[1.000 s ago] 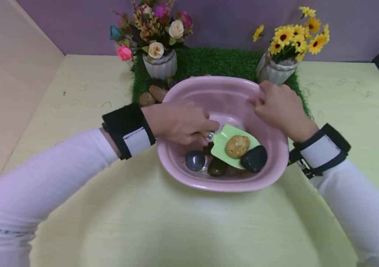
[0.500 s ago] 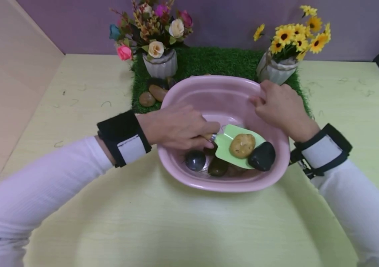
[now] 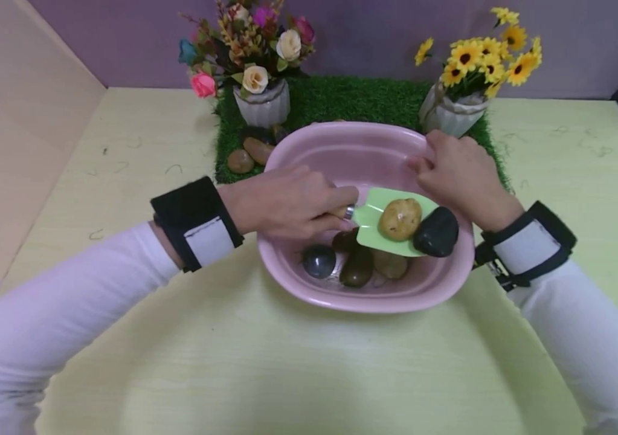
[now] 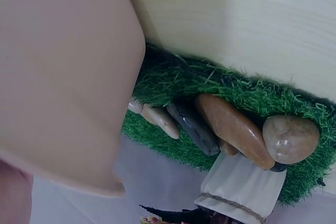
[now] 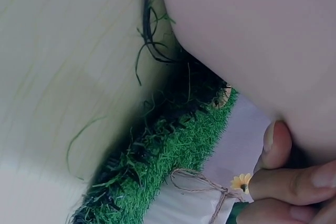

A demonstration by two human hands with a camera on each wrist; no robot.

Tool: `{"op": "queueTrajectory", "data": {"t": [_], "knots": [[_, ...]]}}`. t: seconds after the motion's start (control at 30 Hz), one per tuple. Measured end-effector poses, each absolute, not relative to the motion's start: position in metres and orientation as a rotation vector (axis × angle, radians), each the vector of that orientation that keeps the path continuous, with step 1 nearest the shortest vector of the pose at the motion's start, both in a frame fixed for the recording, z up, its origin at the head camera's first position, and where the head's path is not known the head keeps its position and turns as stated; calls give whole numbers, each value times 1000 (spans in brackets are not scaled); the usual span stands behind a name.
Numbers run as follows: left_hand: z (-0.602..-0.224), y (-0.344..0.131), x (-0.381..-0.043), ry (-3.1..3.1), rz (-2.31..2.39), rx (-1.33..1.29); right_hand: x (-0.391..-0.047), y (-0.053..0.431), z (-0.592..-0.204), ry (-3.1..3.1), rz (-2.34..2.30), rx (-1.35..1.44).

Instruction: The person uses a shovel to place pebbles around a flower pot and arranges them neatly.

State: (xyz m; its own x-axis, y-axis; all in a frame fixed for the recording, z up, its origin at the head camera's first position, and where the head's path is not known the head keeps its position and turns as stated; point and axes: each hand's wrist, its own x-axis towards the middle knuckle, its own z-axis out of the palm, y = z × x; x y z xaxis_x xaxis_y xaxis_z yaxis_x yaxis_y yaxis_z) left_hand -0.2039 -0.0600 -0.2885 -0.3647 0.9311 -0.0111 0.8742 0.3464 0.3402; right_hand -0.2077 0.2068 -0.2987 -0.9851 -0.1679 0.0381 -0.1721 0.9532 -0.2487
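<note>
A pink basin (image 3: 336, 301) stands on the table in the head view. My left hand (image 3: 292, 202) reaches over its left rim and grips the wooden handle of a small shovel with a light green blade (image 3: 376, 202). On that blade lie a tan stone (image 3: 400, 219) and, at its tip, a black stone (image 3: 437, 232). Below the blade, several stones rest on the basin's floor, among them a dark grey stone (image 3: 319, 261) and a brown one (image 3: 357, 267). My right hand (image 3: 458, 175) holds the basin's right rim, its fingers (image 5: 294, 184) curled under the edge in the right wrist view.
Behind the basin lies a green turf mat (image 3: 352, 99). On it stand a pot of mixed flowers (image 3: 262, 106) and a pot of yellow flowers (image 3: 450, 115). Brown and dark stones (image 4: 233, 129) sit along the mat's left side. A purple wall (image 3: 368, 42) rises behind.
The shovel has risen and moved right with the tan and black stones on it, showing more of the stones beneath. My right hand stays on the rim.
</note>
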Motion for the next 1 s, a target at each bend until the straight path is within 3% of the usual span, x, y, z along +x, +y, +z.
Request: {"op": "queueTrajectory", "data": {"t": [0.73, 1.0], "knots": [[-273, -72, -217, 2648, 422, 1556, -207, 213, -301, -3018, 514, 351], [-258, -79, -223, 2736, 418, 1408, -207, 208, -300, -3078, 440, 218]]}}
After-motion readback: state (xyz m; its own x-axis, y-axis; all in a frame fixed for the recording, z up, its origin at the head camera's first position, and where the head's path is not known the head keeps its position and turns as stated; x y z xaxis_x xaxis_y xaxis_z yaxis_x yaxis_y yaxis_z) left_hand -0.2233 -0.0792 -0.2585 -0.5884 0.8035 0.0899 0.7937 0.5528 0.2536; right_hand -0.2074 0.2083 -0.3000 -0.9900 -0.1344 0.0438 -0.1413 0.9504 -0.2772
